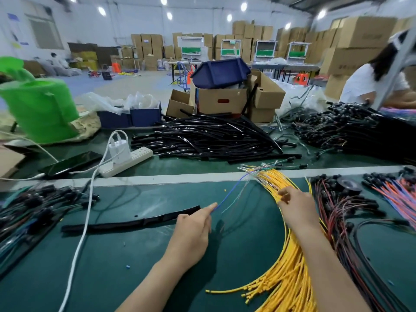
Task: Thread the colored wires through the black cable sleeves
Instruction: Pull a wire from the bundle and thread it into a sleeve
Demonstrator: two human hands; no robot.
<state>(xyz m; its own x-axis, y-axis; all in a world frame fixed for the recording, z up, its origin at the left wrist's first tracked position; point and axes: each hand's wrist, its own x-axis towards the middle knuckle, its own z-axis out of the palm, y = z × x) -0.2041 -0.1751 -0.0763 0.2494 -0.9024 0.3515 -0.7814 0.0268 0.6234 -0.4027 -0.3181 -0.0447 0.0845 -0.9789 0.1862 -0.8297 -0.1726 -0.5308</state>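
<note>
While the left hand (193, 233) pinches a blue wire (231, 192) plus thin strands at its fingertips, the right hand (295, 206) curls its fingers into the yellow wires (287, 271); whether one is singled out, unclear. Black cable sleeve (135, 222) lies flat on the green mat (112, 266), just beside the left hand. Judgement: wires light, limp; grip close behind the tip. Sleeve soft; hold at its mouth.

No legible text or labels.

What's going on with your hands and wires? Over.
Left hand pinches blue wire. Right hand on yellow wires, grip unclear. Black sleeve lies unthreaded; white cable crosses it.
</note>
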